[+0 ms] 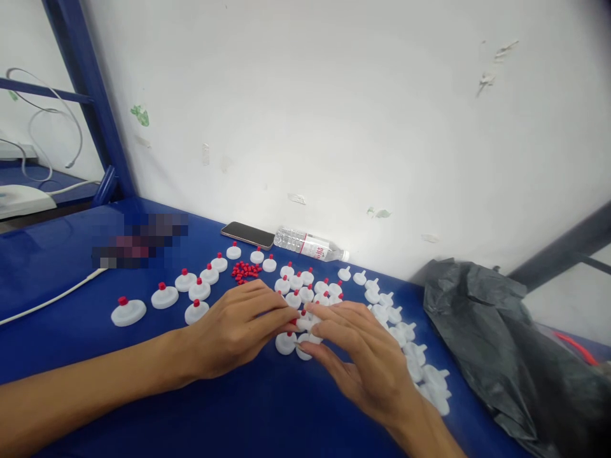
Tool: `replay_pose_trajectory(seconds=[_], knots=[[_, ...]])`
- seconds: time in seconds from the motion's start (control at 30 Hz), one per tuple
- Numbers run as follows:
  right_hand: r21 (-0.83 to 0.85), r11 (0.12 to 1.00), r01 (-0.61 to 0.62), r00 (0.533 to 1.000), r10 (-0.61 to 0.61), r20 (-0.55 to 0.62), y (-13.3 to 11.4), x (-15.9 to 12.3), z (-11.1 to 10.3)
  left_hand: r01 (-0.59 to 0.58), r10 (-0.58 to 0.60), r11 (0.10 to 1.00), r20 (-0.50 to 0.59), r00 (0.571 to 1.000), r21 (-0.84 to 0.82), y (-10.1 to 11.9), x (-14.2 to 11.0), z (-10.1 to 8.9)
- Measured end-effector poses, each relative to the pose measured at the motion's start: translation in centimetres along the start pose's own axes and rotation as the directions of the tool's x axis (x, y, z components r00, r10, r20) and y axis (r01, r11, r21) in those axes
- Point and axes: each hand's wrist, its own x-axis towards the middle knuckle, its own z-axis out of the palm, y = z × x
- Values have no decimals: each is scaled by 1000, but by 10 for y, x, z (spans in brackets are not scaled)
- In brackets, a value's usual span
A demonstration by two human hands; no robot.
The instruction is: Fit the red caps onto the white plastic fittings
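Observation:
My left hand (238, 321) is closed in a pinch, with a small red cap (293, 322) at its fingertips. Facing it, my right hand (365, 346) has its fingers curled on a white round spout lid (304, 324); the fingers partly hide it. Just below the fingertips sits a red-tipped lid (286, 343). More red-tipped white lids (306, 293) are clustered behind the hands, and others (165, 296) are spread to the left. Beyond my left hand lies a pile of loose red caps (245, 271). White lids without red tips (415, 356) form a band right of my right hand.
A phone (248, 235) and a clear water bottle (310, 245) lie along the wall on the blue table (229, 407). A dark plastic bag (487, 343) takes up the right side. A white cable (52, 296) and a blurred patch are at left, near a blue frame post (102, 89).

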Motion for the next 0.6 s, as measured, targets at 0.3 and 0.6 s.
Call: replay_pose_trajectory(seconds=[0.3, 0.6], knots=[[100, 994, -42, 996, 49, -71, -11, 2, 6, 66, -70, 996, -73, 995, -61, 12, -5, 2], [15, 999, -39, 997, 40, -63, -17, -2, 10, 96, -111, 988, -121, 986, -121, 12, -16, 6]])
